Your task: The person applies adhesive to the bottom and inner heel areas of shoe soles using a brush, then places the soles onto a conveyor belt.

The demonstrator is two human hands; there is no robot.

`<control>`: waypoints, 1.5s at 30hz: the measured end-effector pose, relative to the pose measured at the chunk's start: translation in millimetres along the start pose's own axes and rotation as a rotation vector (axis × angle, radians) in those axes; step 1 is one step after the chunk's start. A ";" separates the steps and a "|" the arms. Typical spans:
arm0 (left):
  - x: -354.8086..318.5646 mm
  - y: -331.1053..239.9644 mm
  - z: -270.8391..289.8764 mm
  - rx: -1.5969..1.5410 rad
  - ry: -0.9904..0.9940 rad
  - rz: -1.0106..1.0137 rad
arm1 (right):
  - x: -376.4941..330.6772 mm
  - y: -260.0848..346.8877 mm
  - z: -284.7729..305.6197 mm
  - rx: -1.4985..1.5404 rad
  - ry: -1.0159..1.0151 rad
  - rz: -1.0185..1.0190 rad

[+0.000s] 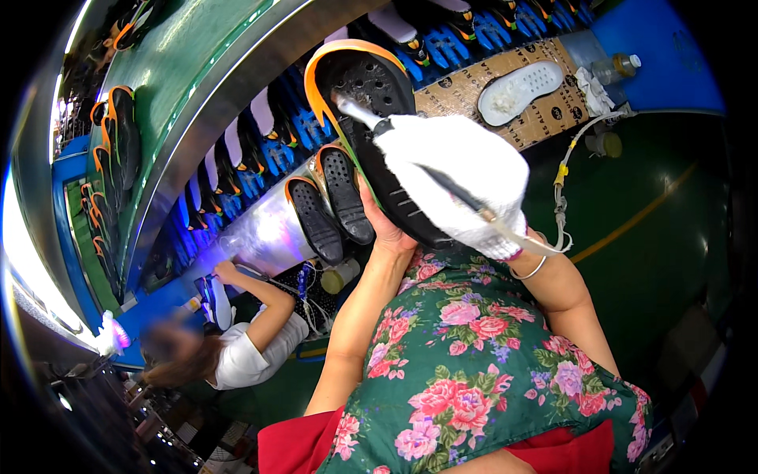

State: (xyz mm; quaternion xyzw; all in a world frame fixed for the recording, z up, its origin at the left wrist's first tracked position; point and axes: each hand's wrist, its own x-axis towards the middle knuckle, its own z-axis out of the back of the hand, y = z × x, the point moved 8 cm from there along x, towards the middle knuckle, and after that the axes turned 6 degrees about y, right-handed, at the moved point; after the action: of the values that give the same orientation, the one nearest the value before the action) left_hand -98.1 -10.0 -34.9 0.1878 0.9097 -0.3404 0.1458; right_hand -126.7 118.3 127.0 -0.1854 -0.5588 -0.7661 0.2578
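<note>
Left hand (pixel 384 225): bare, raised in front of the chest, closed around the lower edge of a black shoe sole with an orange rim (pixel 371 118). Sole is held up, tread side toward the camera, tilted with its toe end toward the upper left. Fingers are mostly hidden behind the sole; the thumb side shows at its lower edge.

Right hand (pixel 462 178): inside a white cloth glove, fist closed on a thin brush (pixel 355 110). Brush handle runs diagonally through the glove; its tip touches the tread near the toe end of the sole. A thin tube (pixel 562 197) hangs by the wrist and leads up toward a small bottle (pixel 614 69) at the upper right.

Surroundings: two more black soles with orange rims (pixel 330 207) lie side by side on the conveyor (pixel 260 237), just beyond the held sole. A row of blue and white soles (pixel 260 154) runs along the belt. A white sole (pixel 519 91) rests on a brown cardboard sheet (pixel 545 118) to the upper right, well apart from the hands.

Another person in a white shirt (pixel 249 351) sits at lower left, one hand reaching toward the conveyor edge.
</note>
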 end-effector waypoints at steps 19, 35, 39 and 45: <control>29.5 -26.2 -22.6 0.060 0.245 -0.135 | -15.0 10.0 2.8 -0.142 -0.091 0.054; 38.8 -42.3 -41.8 -0.556 0.547 -0.117 | -33.0 -10.0 -8.8 0.137 -0.018 -0.088; 37.4 -38.0 -48.6 -0.503 0.794 0.051 | -46.0 11.1 -34.6 -0.081 0.078 0.036; 33.4 -45.8 -50.2 -0.566 0.686 0.032 | -45.6 -3.8 -16.8 0.068 0.011 -0.094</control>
State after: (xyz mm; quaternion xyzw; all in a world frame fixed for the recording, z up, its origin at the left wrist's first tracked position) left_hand -154.8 0.0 14.3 0.2564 0.9598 0.0065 -0.1136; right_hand -92.5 111.8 92.8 -0.1459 -0.5909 -0.7591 0.2307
